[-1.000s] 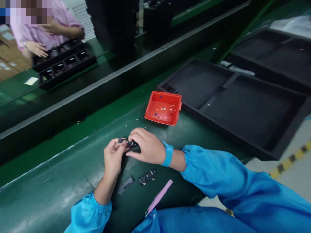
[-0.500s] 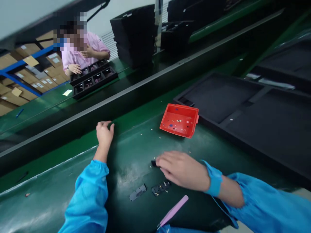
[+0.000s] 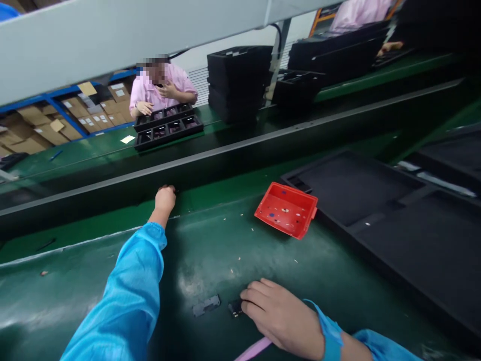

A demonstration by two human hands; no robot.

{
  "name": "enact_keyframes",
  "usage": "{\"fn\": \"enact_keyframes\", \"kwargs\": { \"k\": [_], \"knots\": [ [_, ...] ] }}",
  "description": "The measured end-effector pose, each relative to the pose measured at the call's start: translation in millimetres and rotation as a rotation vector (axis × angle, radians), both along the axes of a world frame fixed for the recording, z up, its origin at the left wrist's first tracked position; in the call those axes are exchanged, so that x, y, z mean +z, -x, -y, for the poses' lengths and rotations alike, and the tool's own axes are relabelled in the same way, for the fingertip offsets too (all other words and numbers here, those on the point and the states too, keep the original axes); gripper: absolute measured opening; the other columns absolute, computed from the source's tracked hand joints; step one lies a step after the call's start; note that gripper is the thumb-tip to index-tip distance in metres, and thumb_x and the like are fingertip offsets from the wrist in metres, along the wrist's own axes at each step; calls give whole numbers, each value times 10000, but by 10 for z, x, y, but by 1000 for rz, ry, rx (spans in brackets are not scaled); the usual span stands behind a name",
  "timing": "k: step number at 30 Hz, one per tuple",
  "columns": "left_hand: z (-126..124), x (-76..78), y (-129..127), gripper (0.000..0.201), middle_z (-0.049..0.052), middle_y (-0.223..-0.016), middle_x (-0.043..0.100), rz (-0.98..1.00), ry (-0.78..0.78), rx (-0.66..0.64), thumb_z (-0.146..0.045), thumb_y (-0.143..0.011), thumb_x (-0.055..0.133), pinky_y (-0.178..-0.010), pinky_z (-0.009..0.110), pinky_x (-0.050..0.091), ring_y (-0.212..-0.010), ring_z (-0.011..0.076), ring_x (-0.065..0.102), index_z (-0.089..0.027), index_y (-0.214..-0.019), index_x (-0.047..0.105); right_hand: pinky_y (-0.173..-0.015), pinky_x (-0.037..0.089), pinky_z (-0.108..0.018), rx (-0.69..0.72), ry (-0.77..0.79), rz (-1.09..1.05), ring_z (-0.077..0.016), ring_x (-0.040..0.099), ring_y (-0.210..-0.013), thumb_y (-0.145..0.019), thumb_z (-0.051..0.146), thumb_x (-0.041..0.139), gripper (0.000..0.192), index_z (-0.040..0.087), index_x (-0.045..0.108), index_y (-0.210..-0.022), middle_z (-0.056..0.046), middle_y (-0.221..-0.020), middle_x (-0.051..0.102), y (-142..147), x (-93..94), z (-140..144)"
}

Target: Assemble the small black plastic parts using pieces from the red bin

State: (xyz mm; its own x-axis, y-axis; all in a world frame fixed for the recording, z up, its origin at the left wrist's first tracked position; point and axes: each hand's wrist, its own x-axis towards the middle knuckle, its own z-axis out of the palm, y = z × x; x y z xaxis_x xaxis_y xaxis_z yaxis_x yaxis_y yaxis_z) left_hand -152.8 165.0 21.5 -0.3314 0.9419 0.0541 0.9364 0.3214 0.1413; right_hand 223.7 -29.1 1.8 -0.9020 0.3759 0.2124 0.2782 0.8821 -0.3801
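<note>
Left hand [image 3: 165, 197] has shot out to the upper middle of the frame, fingers curled at the counter's [image 3: 210, 255] far edge on a small dark piece, barely visible. Right hand [image 3: 283, 318] has dropped flat at bottom centre, fingers loose over the black part [image 3: 235, 307], grey plate [image 3: 206, 305] just beside it.

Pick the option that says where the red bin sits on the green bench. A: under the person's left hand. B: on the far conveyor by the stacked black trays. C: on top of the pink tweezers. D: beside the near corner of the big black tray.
D: the red bin rests on the green bench right beside the corner of the big black tray, away from both hands.
</note>
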Motion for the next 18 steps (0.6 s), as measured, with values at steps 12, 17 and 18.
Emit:
{"fn": "enact_keyframes", "kwargs": {
  "k": [12, 17, 18],
  "knots": [
    [232, -26, 23, 279, 100, -1234, 650, 131, 45, 52, -327, -957, 636, -939, 452, 550, -1095, 233, 645, -158, -1180, 646, -787, 466, -333, -46, 181, -145, -190, 585, -844, -913, 74, 529, 184, 221, 620, -976, -25, -960, 683, 12, -64, -8],
    [224, -65, -83, 328, 113, -1279, 626, 204, 25, 54, -341, -960, 630, -954, 471, 542, -1125, 248, 632, -162, -1235, 624, -757, 522, -328, -42, 210, -190, -190, 624, -823, -922, 80, 487, 210, 237, 619, -966, -31, -960, 700, 8, 23, -40],
    [207, -61, -95, 340, 115, -1281, 623, 235, 22, 59, -344, -959, 631, -946, 469, 547, -1118, 248, 634, -160, -1244, 618, -755, 533, -330, -42, 200, -194, -190, 634, -818, -917, 81, 482, 215, 241, 619, -959, -32, -957, 703, 8, 49, -43]
  ]
}}
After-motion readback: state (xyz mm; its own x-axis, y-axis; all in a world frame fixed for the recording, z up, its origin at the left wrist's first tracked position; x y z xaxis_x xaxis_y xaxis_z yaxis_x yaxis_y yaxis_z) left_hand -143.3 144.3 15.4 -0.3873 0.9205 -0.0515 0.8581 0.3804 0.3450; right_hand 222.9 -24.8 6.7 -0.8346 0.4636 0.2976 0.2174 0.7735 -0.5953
